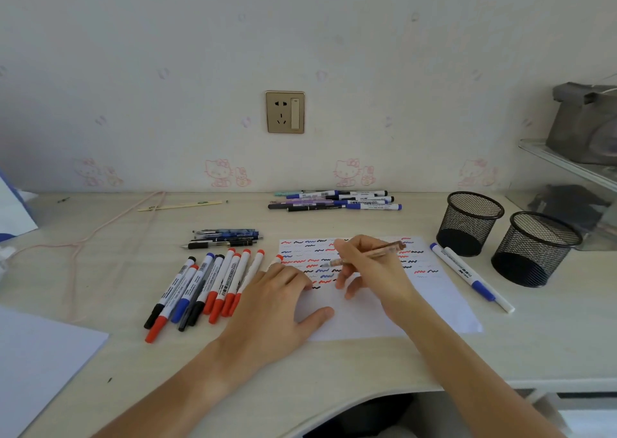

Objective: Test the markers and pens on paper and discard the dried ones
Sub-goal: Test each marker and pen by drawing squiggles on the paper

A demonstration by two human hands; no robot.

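Observation:
A white sheet of paper point(364, 317) lies on the desk, its upper half covered with red, blue and black squiggles. My right hand point(370, 270) grips a clear brownish pen point(384, 252), tip pointing left just over the squiggles. My left hand point(280, 307) rests flat on the paper's left edge, fingers spread. A fan of several red, blue and black markers point(203, 287) lies left of the paper. A small pile of dark pens point(223, 237) sits behind them. Another row of markers and pens point(334, 200) lies near the wall.
Two black mesh cups point(470, 223) point(534, 250) stand at the right, with two white markers point(470, 275) lying between them and the paper. A pink cord point(100, 233) runs across the left desk. Another white sheet point(40, 360) lies at the front left. A glass shelf point(567, 167) is at far right.

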